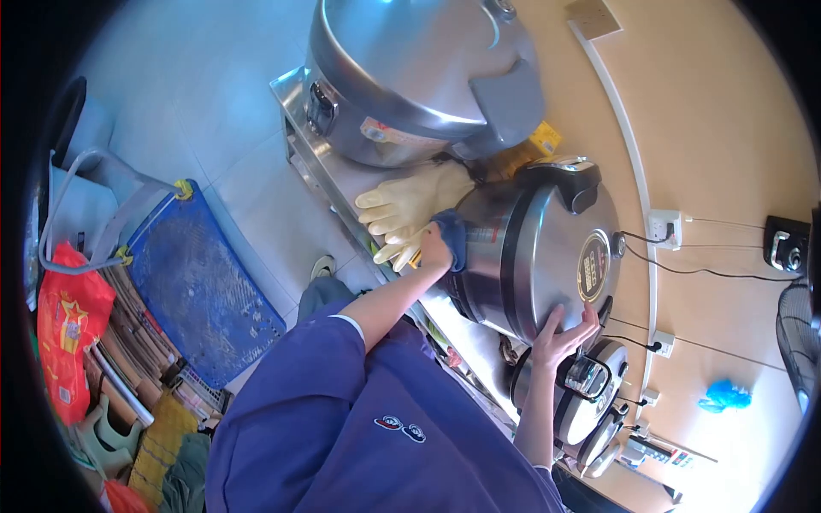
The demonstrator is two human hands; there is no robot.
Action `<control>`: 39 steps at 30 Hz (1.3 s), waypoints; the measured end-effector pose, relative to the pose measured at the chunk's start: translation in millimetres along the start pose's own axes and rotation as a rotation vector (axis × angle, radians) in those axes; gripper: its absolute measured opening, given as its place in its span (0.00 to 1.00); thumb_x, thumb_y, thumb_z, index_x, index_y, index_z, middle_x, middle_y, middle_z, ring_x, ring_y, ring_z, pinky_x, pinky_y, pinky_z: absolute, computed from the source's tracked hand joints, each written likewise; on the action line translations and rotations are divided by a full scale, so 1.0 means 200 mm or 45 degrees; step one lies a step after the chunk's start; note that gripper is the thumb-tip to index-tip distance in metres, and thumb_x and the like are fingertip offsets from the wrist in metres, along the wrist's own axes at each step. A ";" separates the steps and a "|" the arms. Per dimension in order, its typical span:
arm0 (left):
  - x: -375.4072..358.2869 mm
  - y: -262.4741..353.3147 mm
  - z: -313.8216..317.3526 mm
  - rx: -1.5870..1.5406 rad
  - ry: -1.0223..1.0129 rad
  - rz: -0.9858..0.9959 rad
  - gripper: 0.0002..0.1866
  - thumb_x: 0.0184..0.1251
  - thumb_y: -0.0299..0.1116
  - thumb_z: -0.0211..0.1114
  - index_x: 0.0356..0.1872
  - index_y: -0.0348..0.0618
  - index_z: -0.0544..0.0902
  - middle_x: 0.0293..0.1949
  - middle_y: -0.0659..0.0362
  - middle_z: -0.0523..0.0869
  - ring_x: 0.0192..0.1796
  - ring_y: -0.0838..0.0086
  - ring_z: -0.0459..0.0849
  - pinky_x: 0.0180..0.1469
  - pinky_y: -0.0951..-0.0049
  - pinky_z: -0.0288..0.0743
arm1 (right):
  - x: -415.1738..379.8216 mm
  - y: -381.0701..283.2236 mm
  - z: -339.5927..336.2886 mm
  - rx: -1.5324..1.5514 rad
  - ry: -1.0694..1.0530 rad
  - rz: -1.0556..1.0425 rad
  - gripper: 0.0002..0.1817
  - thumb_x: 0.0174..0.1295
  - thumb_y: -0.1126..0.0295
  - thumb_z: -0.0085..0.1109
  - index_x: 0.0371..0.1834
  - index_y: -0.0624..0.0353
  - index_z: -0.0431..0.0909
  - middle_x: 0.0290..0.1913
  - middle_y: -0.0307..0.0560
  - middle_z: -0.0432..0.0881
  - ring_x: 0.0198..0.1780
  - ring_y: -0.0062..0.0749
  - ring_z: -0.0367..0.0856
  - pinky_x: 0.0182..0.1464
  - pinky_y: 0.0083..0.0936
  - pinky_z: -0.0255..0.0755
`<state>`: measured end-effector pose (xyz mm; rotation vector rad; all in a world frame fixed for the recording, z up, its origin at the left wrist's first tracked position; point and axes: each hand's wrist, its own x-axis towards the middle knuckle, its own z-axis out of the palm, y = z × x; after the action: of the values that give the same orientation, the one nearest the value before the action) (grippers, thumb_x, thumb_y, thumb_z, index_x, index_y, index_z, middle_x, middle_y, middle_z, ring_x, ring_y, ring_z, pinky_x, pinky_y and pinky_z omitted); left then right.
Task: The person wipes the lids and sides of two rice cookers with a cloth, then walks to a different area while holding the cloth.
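A large steel cooker [547, 256] with a round label on its lid stands on a metal shelf. My left hand [436, 248] presses a dark blue cloth [451, 239] against the cooker's side, its fingers wrapped round the cloth. The fingers of my right hand [560, 336] are spread on the lower edge of the lid. Cream rubber gloves [415, 201] lie on the shelf just beyond my left hand.
A bigger steel cooker [393, 103] stands farther up the shelf [329, 175]. More cookers [590, 389] are at the lower right, by wall sockets [664, 229] and cables. At left are a blue cart [197, 286], flattened cardboard [137, 329] and a red bag [70, 329].
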<state>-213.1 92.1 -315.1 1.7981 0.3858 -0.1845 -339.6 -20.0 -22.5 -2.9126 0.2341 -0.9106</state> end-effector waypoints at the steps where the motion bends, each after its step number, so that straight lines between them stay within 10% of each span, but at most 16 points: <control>1: 0.09 -0.05 0.02 0.203 -0.216 0.137 0.16 0.72 0.33 0.58 0.56 0.36 0.76 0.52 0.35 0.81 0.54 0.35 0.80 0.56 0.42 0.73 | 0.00 0.00 0.00 0.002 0.001 0.005 0.27 0.68 0.74 0.62 0.68 0.72 0.67 0.63 0.67 0.71 0.64 0.60 0.71 0.69 0.52 0.64; 3: 0.09 -0.02 0.04 0.402 -0.467 0.290 0.17 0.72 0.36 0.58 0.55 0.35 0.77 0.55 0.34 0.81 0.55 0.36 0.80 0.58 0.42 0.73 | 0.00 -0.01 -0.01 -0.002 -0.012 0.009 0.27 0.68 0.74 0.62 0.68 0.72 0.67 0.63 0.66 0.71 0.64 0.60 0.72 0.68 0.52 0.66; 5: 0.03 0.07 0.07 -0.198 -0.206 -0.044 0.22 0.73 0.38 0.56 0.60 0.32 0.78 0.57 0.33 0.81 0.56 0.37 0.81 0.60 0.42 0.74 | 0.00 0.02 0.00 0.069 -0.063 -0.018 0.27 0.70 0.73 0.60 0.70 0.72 0.68 0.64 0.67 0.74 0.67 0.63 0.73 0.70 0.52 0.68; 9: -0.16 0.48 -0.15 -0.224 -0.124 0.268 0.31 0.68 0.32 0.61 0.69 0.24 0.72 0.58 0.32 0.79 0.61 0.39 0.79 0.65 0.47 0.74 | 0.03 -0.02 -0.01 0.079 -0.133 -0.030 0.27 0.72 0.73 0.57 0.73 0.73 0.68 0.70 0.70 0.74 0.73 0.64 0.71 0.75 0.51 0.64; 15: -0.25 1.04 -0.48 -0.523 -0.321 0.735 0.17 0.61 0.28 0.67 0.50 0.34 0.77 0.46 0.41 0.76 0.52 0.40 0.78 0.53 0.48 0.72 | 0.03 -0.02 -0.01 0.057 -0.154 -0.038 0.27 0.72 0.74 0.57 0.72 0.74 0.69 0.69 0.69 0.75 0.73 0.64 0.72 0.75 0.51 0.66; 25: 0.01 0.72 -0.15 -0.579 -0.049 0.406 0.11 0.70 0.31 0.60 0.47 0.36 0.81 0.44 0.40 0.83 0.50 0.39 0.83 0.51 0.48 0.76 | 0.02 -0.04 0.00 0.065 -0.153 -0.030 0.23 0.71 0.77 0.54 0.68 0.75 0.71 0.69 0.69 0.74 0.70 0.61 0.75 0.74 0.50 0.68; 31: 0.33 0.44 -0.03 0.036 -0.085 0.044 0.15 0.76 0.33 0.52 0.44 0.36 0.87 0.45 0.38 0.89 0.50 0.40 0.87 0.53 0.43 0.79 | -0.05 0.07 0.01 0.458 0.103 0.285 0.09 0.58 0.86 0.34 0.35 0.67 0.67 0.64 0.65 0.74 0.69 0.55 0.75 0.77 0.54 0.67; 39: 0.52 0.36 0.06 0.232 -0.174 -0.092 0.16 0.75 0.33 0.51 0.46 0.38 0.87 0.45 0.38 0.90 0.51 0.42 0.89 0.54 0.42 0.80 | -0.03 0.07 0.00 0.304 0.128 0.149 0.06 0.53 0.85 0.41 0.24 0.69 0.70 0.62 0.70 0.76 0.63 0.59 0.79 0.72 0.55 0.73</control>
<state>-89.3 81.4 -287.7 1.9387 0.3454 -0.4016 -346.4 -32.1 -27.4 -2.6106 0.2781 -0.9930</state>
